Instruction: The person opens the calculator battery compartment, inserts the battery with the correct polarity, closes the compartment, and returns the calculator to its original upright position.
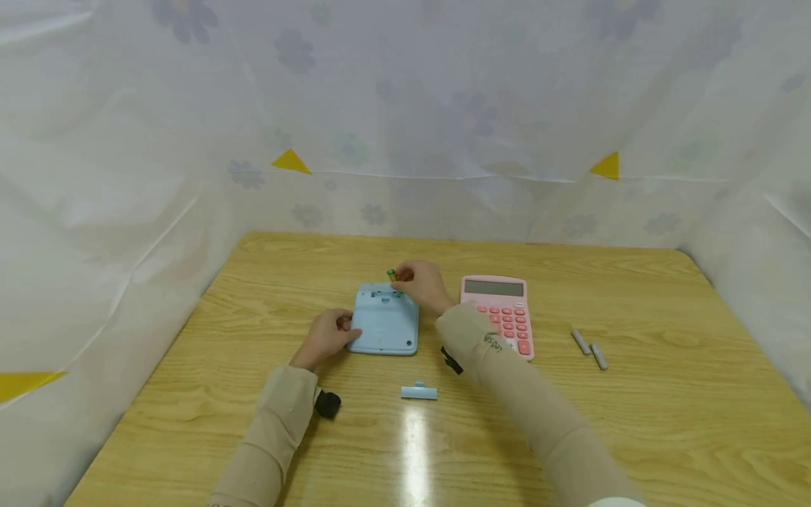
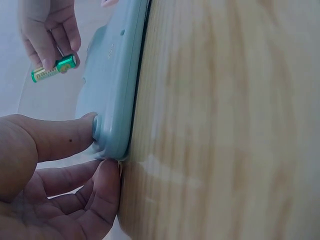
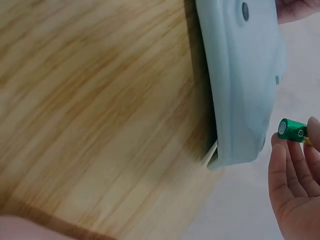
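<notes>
A light blue calculator (image 1: 384, 325) lies face down on the table, its battery compartment (image 1: 385, 294) uncovered near the far edge. My left hand (image 1: 326, 338) grips its left side, thumb on the back and fingers curled at the edge; the left wrist view shows this thumb (image 2: 65, 135) close up. Between the thumb and fingers of my right hand (image 1: 423, 284) is a green and gold battery (image 1: 391, 275), held above the compartment. In the right wrist view the green end of the battery (image 3: 292, 130) points toward the calculator.
A pink calculator (image 1: 500, 310) lies face up to the right, partly behind my right sleeve. Two grey batteries (image 1: 589, 349) rest farther right. The small blue battery cover (image 1: 419, 391) lies nearer me. A patterned white sheet (image 1: 405, 127) hangs behind the wooden table (image 1: 253, 282).
</notes>
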`<state>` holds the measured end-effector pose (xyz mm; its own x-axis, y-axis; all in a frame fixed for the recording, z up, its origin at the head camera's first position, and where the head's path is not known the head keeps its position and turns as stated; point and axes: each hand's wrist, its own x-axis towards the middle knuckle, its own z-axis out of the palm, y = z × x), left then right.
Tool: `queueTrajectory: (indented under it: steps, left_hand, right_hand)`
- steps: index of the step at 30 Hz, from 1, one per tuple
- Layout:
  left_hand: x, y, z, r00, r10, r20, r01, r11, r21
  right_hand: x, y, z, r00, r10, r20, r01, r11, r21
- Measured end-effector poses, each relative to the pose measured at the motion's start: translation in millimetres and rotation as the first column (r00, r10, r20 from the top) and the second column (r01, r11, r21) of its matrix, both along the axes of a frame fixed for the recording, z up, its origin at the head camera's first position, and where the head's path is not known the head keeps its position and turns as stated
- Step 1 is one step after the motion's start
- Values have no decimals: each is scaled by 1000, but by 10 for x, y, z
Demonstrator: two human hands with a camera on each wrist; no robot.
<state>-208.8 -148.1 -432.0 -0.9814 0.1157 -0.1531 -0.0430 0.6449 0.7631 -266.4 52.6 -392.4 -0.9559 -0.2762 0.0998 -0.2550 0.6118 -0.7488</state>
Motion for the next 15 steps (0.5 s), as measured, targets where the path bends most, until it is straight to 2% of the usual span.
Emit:
queueTrajectory:
  steps: [6, 15]
  left_hand:
    - [-5, 6, -6, 1000, 6, 8, -6, 1000, 19]
    - [-10, -11, -21, 1000, -4, 0, 4, 1000, 18]
  right_hand:
    - [-45, -77, -43, 999, 15, -38, -13, 999, 30]
    - [-131, -147, -110, 999, 41, -23, -39, 995, 92]
